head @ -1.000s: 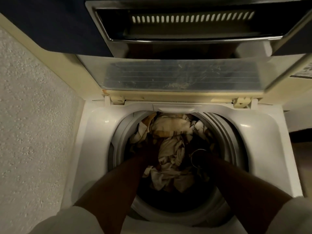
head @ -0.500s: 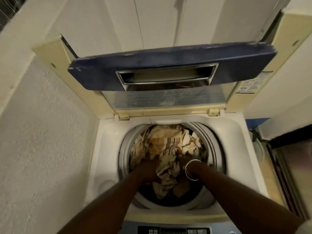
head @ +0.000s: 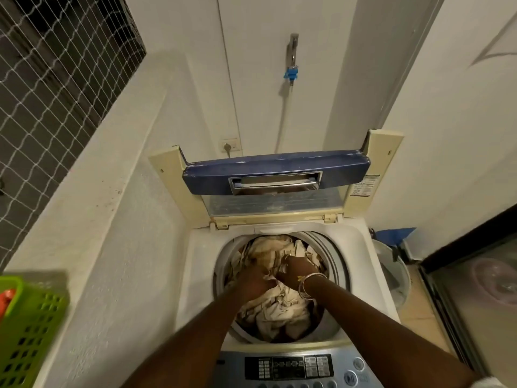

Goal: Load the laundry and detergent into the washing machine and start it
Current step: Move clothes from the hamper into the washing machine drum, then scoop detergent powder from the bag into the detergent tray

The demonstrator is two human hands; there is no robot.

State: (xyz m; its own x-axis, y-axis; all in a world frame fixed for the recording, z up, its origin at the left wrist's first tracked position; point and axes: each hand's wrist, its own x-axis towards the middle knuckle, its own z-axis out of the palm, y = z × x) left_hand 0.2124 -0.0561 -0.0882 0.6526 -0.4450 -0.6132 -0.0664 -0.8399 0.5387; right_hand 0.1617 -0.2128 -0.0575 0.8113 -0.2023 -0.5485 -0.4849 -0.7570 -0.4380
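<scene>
A white top-loading washing machine (head: 201,275) stands with its blue-edged lid (head: 277,175) raised. Its drum holds a crumpled heap of cream and brown striped laundry (head: 279,312). Both my hands are in the drum on top of the heap and meet near its middle. My left hand (head: 256,281) grips a fold of the cloth; it is blurred. My right hand (head: 293,270), with bangles at the wrist, has its fingers curled into the cloth beside it. The grey control panel (head: 288,366) lies under my forearms. No detergent is in view.
A green plastic basket (head: 28,326) sits on the ledge at the lower left. A tap with a blue fitting (head: 292,51) and hose hangs on the wall behind. A grey bucket (head: 391,270) and a glass-fronted door (head: 475,289) stand to the right.
The view has pulled back and up from the drum. My hands have risen from deep in the drum to the top of the heap and drawn together.
</scene>
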